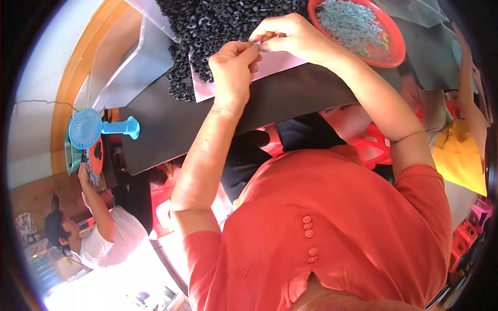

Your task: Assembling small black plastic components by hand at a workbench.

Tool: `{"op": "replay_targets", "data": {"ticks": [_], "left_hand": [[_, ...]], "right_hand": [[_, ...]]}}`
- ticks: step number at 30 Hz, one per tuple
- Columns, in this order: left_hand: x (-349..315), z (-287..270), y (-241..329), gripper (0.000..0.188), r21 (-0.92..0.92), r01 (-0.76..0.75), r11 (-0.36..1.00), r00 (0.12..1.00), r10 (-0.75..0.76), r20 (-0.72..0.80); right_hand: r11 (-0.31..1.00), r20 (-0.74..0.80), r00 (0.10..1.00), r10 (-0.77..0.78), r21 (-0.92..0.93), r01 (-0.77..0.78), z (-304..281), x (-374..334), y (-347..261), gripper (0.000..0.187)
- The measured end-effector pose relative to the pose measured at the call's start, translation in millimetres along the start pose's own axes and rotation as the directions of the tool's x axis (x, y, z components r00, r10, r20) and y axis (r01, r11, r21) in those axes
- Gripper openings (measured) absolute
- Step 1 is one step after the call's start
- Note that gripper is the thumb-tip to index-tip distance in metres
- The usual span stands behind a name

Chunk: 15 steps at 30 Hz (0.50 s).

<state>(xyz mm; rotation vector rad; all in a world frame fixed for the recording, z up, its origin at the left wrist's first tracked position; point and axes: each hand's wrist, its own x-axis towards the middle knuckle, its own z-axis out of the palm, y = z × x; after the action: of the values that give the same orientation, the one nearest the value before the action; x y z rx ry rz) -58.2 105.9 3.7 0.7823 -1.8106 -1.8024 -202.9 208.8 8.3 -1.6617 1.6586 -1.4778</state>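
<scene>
— Closest to the lens, at six o'clock, what do you see?

— Orange cloth, my shirt (332,228), with its small row of buttons. Both my forearms rise from it toward twelve o'clock over the black table (171,124).

— And your hands?

— My left hand (233,67) is curled shut, thumb and forefinger pinched on something tiny. My right hand (290,36) meets it fingertip to fingertip, also pinched closed. What sits between them is too small for me to tell.

— Where are the parts?

— Just beyond my fingers, at twelve o'clock, lies the heap of small black tubes (218,26) on a pale pink sheet (280,63). At one o'clock stands the red bowl (390,51) of little silvery pieces.

— Anything else?

— A blue hand fan (93,128) at nine o'clock, and another person in a white shirt (111,233) at eight.
</scene>
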Motion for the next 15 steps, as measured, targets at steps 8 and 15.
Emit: {"op": "replay_targets", "data": {"ticks": [8, 15], "left_hand": [[-16, -6, 3, 0.014, -0.555, 0.146, 0.819, 0.989, -0.137, 0.057], [15, -68, 6, 0.008, 0.638, -0.416, 0.648, 0.792, 0.603, -0.096]], "right_hand": [[0.991, -0.018, 0.999, 0.034, 0.13, -0.031, 14, -4, -10, 0.013], [0.982, -0.013, 0.994, 0.106, 0.158, -0.102, 11, -5, -12, 0.008]]}}
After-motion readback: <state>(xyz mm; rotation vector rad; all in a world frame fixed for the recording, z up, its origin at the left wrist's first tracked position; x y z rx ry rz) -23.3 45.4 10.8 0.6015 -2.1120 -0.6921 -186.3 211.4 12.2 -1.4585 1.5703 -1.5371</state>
